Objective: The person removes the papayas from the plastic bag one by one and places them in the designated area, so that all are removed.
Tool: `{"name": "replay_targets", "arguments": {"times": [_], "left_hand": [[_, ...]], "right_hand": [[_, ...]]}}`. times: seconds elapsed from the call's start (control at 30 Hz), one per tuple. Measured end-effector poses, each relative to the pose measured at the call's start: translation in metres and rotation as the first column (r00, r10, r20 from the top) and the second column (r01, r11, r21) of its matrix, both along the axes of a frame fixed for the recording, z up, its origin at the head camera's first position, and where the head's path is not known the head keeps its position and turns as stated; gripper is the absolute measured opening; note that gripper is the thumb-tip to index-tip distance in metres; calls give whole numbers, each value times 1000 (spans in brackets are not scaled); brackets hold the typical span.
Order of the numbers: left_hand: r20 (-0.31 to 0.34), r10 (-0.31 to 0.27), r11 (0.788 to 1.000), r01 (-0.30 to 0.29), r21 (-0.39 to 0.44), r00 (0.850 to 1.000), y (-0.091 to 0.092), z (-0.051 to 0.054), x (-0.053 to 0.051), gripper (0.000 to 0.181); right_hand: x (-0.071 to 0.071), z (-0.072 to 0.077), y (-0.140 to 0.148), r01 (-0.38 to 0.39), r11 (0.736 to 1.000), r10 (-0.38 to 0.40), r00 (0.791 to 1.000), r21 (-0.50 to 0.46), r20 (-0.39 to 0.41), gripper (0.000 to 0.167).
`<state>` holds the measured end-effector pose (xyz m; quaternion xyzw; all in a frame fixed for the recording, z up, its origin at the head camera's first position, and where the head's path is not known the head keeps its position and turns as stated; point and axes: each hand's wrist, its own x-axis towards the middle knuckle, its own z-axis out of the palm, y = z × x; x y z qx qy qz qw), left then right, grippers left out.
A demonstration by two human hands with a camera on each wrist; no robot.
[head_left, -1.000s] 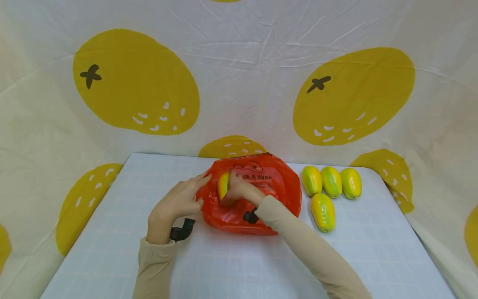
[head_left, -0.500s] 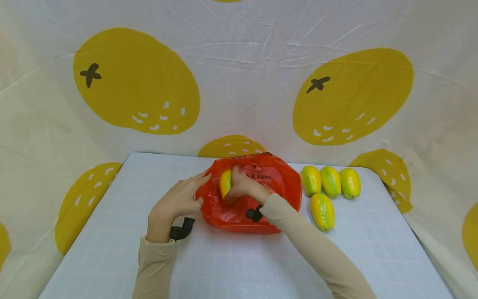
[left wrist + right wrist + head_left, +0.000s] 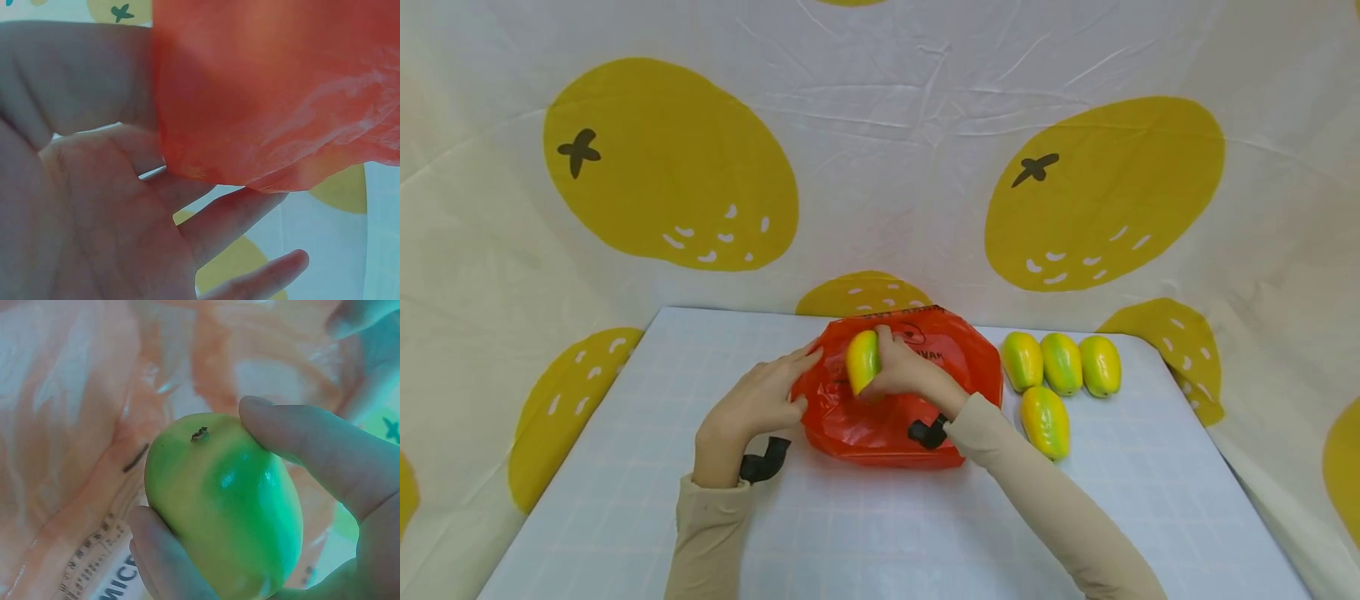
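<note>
A red plastic bag (image 3: 842, 433) lies mouth-up on the table. My left hand (image 3: 752, 404) is at its left rim, thumb and forefinger spread apart; in the left wrist view some fingertips are hidden behind the bag (image 3: 269, 94). My right hand (image 3: 906, 371) holds a yellow-green mango (image 3: 862, 360) over the bag's mouth. From the right wrist view, thumb and fingers grip the mango (image 3: 219, 500) at its sides, with its dark stem end showing. Several similar mangoes (image 3: 1046, 421) lie right of the bag: a row at the back and one in front.
The table (image 3: 850, 533) has a pale checked cover. Behind it hangs a white cloth (image 3: 895, 192) printed with large yellow fruit. Dark wrist-camera mounts (image 3: 765, 460) stick out from both wrists, the right one over the bag.
My right hand has moved up and slightly right with the mango, so more of the fruit shows. My left hand has stayed at the bag's left rim.
</note>
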<state>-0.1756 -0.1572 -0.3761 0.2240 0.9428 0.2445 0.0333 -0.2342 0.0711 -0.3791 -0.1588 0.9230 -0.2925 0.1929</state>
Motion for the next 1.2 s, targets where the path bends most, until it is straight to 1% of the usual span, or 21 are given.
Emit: {"name": "replay_targets", "arguments": {"times": [0.27,0.4,0.5,0.67,0.83,1.03,1.2], "left_hand": [[7,7,1000,-7,-2,1000,0,0,0,68],[7,5,1000,-5,-6,1000,0,0,0,68],[9,6,1000,-5,-4,1000,0,0,0,69],[5,11,1000,-11,2,1000,0,1,-1,68],[3,14,1000,-14,3,1000,0,1,-1,68],[-3,8,1000,-8,4,1000,1,0,-1,68],[-5,6,1000,-6,2,1000,1,0,0,68]], "right_hand": [[13,14,6,-10,999,9,1000,-51,-26,107],[19,19,9,-13,997,10,999,-72,-45,108],[24,23,13,-12,994,6,998,-107,-59,109],[34,30,22,1,984,-15,997,-177,-77,110],[44,38,31,20,977,-39,995,-212,-89,112],[53,40,42,23,970,-59,988,-241,-144,112],[63,40,51,19,959,-67,985,-284,-160,111]]}}
